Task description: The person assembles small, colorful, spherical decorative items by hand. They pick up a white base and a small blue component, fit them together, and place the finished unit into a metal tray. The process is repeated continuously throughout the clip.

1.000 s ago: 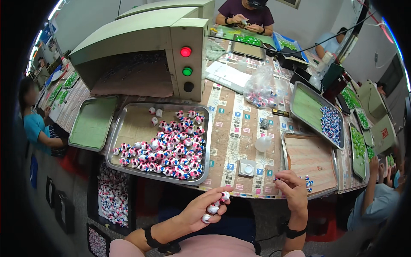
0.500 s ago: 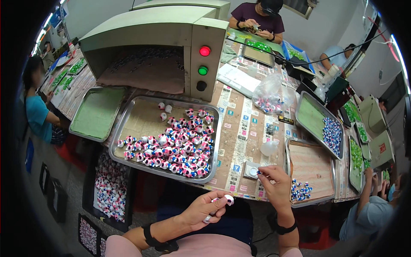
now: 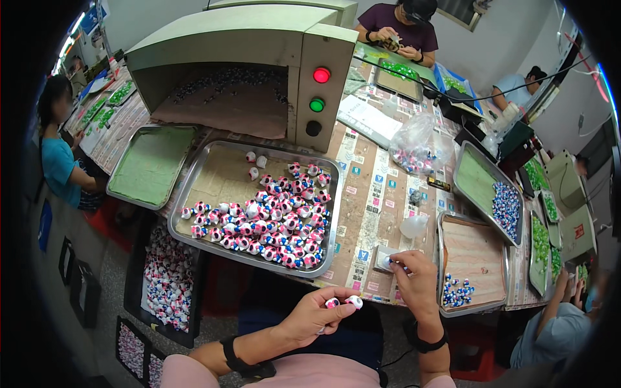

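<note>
My left hand point(image 3: 312, 317) is closed on small painted figure heads. One mostly white head point(image 3: 354, 302) sticks out at the fingertips, and a pink-and-white head point(image 3: 332, 302) shows beside it. A bit of white shows lower, under the curled fingers. To the right, my right hand point(image 3: 419, 281) pinches a tiny blue-and-white piece point(image 3: 389, 262), partly hidden by the fingertips. That piece is at the round white dish on a small pale block point(image 3: 380, 256) near the table edge; whether it touches the dish I cannot tell.
A metal tray point(image 3: 217, 168) of painted heads stands left, before an oven-like machine point(image 3: 213, 58). A tray point(image 3: 475, 242) with blue-and-white pieces point(image 3: 458, 291) lies right, a green-lined tray point(image 3: 475, 168) behind it. A plastic bag point(image 3: 420, 142) sits mid-table. Co-workers sit around.
The view has shifted slightly. My left hand has turned, so the two heads at its fingertips show more clearly. My right fingertips have moved in over the white dish with the small piece.
</note>
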`<state>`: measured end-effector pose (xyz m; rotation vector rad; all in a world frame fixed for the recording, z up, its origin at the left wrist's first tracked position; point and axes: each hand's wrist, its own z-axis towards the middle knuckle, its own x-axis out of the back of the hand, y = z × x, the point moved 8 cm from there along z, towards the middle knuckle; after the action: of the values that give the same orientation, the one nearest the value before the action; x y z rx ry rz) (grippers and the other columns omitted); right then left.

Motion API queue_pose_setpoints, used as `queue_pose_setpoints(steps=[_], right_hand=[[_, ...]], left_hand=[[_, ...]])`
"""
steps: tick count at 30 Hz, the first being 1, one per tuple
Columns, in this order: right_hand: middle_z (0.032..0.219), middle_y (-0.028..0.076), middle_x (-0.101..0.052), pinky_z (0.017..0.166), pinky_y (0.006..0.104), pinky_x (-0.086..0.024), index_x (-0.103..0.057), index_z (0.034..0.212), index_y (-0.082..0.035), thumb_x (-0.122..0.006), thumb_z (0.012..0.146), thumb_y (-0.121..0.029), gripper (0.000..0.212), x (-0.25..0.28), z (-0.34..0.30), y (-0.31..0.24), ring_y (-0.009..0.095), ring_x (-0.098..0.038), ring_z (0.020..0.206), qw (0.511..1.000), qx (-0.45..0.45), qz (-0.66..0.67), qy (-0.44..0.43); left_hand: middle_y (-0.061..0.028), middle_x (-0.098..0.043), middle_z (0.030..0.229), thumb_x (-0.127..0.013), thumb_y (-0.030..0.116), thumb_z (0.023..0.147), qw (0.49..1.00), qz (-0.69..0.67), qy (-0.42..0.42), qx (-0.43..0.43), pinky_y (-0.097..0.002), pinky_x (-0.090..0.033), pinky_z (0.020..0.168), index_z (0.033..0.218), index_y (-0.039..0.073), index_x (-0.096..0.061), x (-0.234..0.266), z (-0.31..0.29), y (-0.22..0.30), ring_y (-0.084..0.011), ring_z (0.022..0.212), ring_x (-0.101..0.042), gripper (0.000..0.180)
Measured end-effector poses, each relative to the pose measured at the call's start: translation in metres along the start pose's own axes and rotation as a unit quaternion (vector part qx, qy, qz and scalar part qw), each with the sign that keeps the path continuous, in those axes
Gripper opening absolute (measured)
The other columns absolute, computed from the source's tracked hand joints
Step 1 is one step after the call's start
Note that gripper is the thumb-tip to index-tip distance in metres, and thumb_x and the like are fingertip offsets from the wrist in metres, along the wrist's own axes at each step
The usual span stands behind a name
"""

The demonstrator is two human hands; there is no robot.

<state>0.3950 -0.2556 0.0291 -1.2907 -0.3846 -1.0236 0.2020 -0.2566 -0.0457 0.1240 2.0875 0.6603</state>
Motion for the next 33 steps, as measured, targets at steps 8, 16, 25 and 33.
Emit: queue_pose_setpoints(steps=[8,16,25,33], right_hand=[[0.092,0.011,-0.068,0.069,0.0276,-0.052,-0.071,0.095,0.000,-0.070,0.080,-0.001,0.014,0.005,-0.020,-0.028,0.018,-0.065,0.083,0.979,-0.048,0.190,-0.059],[0.093,0.011,-0.068,0.070,0.0242,-0.052,-0.071,0.099,-0.001,-0.070,0.082,-0.001,0.017,-0.009,-0.041,-0.039,0.015,-0.065,0.084,0.940,-0.076,0.317,-0.106],[0.091,0.011,-0.069,0.069,0.0241,-0.052,-0.073,0.099,-0.003,-0.071,0.082,0.000,0.017,-0.017,-0.045,-0.039,0.015,-0.065,0.080,0.936,-0.076,0.314,-0.140],[0.095,0.011,-0.070,0.076,0.0280,-0.051,-0.072,0.101,-0.003,-0.070,0.083,-0.002,0.019,-0.017,-0.040,-0.051,0.019,-0.066,0.086,0.931,-0.036,0.331,-0.149]], left_hand=[[-0.0010,-0.058,0.082,-0.067,0.004,0.088,0.998,0.035,0.036,-0.029,-0.0176,-0.030,0.041,0.119,0.002,-0.059,-0.001,0.005,0.006,-0.0037,0.053,-0.045,0.032],[-0.0014,-0.060,0.082,-0.069,0.005,0.087,0.996,0.060,0.050,-0.037,-0.0176,-0.031,0.042,0.115,0.003,-0.060,0.002,0.008,0.004,-0.0041,0.053,-0.048,0.030],[-0.0015,-0.060,0.074,-0.071,0.002,0.084,0.993,0.086,0.061,-0.061,-0.0185,-0.032,0.042,0.107,0.000,-0.065,0.003,0.003,0.010,-0.0045,0.052,-0.048,0.024],[-0.0037,-0.062,0.075,-0.071,-0.001,0.082,0.984,0.139,0.093,-0.066,-0.0181,-0.031,0.040,0.103,-0.001,-0.066,0.006,-0.005,0.023,-0.0045,0.050,-0.047,0.022]])
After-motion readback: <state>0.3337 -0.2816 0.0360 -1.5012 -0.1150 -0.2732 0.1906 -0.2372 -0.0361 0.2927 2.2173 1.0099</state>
